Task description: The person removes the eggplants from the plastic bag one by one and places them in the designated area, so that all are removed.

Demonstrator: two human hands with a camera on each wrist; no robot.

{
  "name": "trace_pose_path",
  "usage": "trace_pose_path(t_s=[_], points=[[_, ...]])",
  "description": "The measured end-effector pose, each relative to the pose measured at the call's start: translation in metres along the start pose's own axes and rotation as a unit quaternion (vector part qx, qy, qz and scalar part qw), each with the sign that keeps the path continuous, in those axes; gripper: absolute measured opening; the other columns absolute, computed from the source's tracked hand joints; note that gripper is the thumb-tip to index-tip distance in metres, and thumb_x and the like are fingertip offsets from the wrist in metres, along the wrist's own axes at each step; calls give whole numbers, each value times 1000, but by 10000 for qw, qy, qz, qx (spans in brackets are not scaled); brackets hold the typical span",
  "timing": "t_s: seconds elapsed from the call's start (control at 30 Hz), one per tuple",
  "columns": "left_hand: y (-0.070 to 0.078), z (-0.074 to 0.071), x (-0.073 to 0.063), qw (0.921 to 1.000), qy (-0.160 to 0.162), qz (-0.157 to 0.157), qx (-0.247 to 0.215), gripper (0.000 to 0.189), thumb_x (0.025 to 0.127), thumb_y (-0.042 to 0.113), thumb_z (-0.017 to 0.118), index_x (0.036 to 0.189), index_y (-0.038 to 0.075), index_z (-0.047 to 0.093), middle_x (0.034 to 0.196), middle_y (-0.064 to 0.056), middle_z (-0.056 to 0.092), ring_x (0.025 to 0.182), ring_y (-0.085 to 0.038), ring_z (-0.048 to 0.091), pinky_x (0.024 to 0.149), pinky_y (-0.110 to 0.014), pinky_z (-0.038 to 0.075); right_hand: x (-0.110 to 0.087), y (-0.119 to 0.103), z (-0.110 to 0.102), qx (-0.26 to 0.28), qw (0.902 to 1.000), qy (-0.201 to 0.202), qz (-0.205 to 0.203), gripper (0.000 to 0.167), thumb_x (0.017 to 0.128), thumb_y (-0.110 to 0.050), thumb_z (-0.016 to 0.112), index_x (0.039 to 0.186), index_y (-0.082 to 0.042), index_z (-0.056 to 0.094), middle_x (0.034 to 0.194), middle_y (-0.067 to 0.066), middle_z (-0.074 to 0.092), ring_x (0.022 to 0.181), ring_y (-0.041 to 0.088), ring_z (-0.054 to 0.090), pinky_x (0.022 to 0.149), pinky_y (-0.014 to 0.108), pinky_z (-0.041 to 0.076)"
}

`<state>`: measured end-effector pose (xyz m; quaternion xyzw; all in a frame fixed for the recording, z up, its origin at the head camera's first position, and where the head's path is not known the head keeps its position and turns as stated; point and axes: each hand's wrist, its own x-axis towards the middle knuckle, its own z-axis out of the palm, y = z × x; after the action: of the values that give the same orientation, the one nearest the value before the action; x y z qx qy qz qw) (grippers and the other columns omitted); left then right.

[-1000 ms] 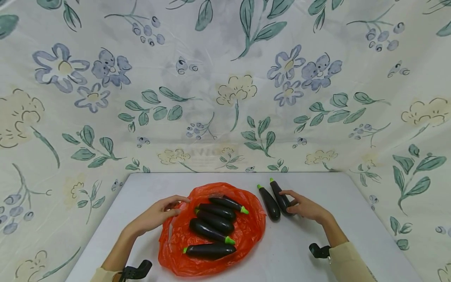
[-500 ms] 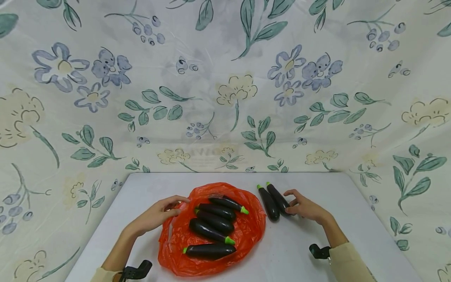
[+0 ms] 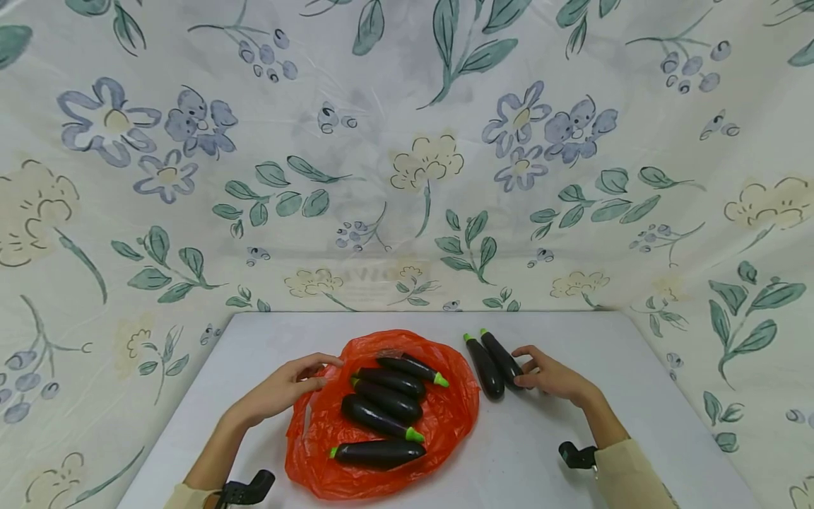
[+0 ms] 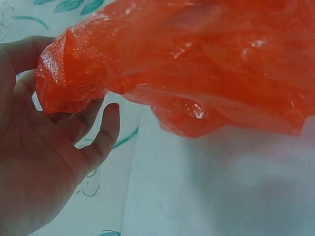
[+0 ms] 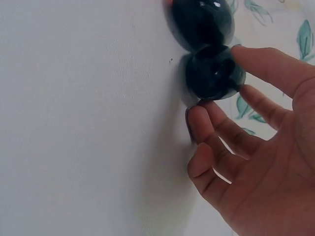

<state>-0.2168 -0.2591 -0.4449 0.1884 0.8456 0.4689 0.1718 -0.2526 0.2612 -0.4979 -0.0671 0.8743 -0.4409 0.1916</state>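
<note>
At the left rim of a red plastic bag (image 3: 445, 442), my left hand (image 3: 289, 385) holds the film between curved fingers and thumb; in the left wrist view the bag hides some fingertips. Several dark eggplants, among them the front eggplant (image 3: 378, 454), lie on the spread bag. On the table right of it, a pair of eggplants with green stems lies side by side. Around the lower end of the right-hand eggplant (image 3: 499, 357) are the thumb and fingers of my right hand (image 3: 556, 375). The other eggplant (image 3: 485, 367) touches it on the left.
The white table (image 3: 528, 452) ends at the back against a floral-patterned cloth (image 3: 381, 212), which also hangs at both sides. A black wrist camera (image 3: 575, 454) sits by the right sleeve, and another wrist camera (image 3: 248, 489) by the left.
The right-hand eggplant has slid left and slightly toward me, up against its neighbour, early on. My right fingers have drawn back a little along it. The left hand and bag stay still.
</note>
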Motion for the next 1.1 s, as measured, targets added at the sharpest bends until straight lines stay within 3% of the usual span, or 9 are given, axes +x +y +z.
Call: trace_pose_path(t_s=[0.53,0.8,1.1], points=[[0,1,-2,10000,58,-8,24,36,103,25,56,138,17,58,135,-13,59,114,-32,55,95,-50,52,0,0,-1,158,9999,-57,0,59,92,-28,71,142,-14,43,121,14,59,99,24,60,77,37,48],[1,-1,-1,10000,31,1,-6,37,103,24,56,139,17,57,137,-13,57,115,-32,55,94,-49,52,-1,-6,-3,255,9995,115,-151,60,94,-29,70,144,-11,42,124,16,57,100,26,62,73,37,49],[2,0,-2,10000,37,-9,-43,38,103,24,56,140,16,57,140,-14,56,118,-33,54,96,-50,52,1,-19,-6,114,9985,373,-393,53,97,-27,65,143,-9,44,120,14,56,102,25,59,79,38,48]])
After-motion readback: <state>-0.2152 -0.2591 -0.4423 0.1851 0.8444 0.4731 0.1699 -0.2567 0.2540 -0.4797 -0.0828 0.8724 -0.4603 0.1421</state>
